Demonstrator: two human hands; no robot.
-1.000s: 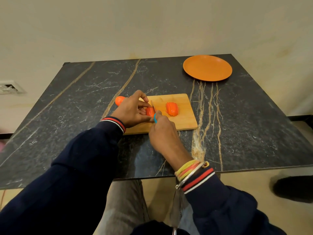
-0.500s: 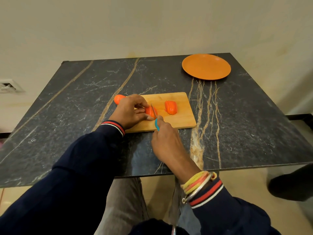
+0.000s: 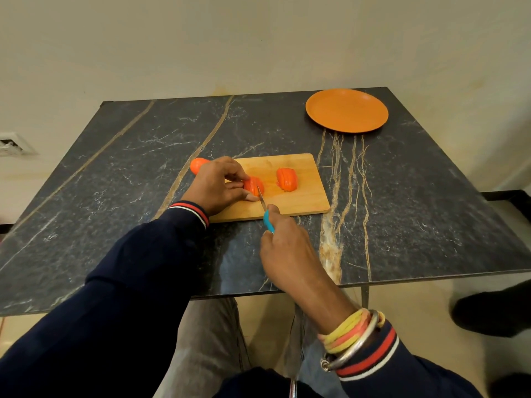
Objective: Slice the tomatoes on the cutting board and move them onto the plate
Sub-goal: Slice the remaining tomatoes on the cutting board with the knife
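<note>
Head view, right hand (image 3: 287, 251): your fingers were curled round the blue-handled knife (image 3: 268, 222), its blade against a tomato half (image 3: 253, 186).
Left hand (image 3: 218, 188): your fingertips pinched that half down on the cutting board (image 3: 301, 202).
Done: a second half (image 3: 286, 179), mid-board, lay sliced, its slices together.
Remaining: finish this half; the orange piece (image 3: 198, 165) at the board's far-left corner looked uncut.
Plate (image 3: 346, 110): far right, well apart, with no slices on it.
Obstacles: none seen between board and plate.

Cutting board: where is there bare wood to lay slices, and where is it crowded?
The board is bare along its right edge, past the sliced tomato, and along its far edge. The left end is crowded: the left hand grips the other tomato there, with the knife against it.
</note>
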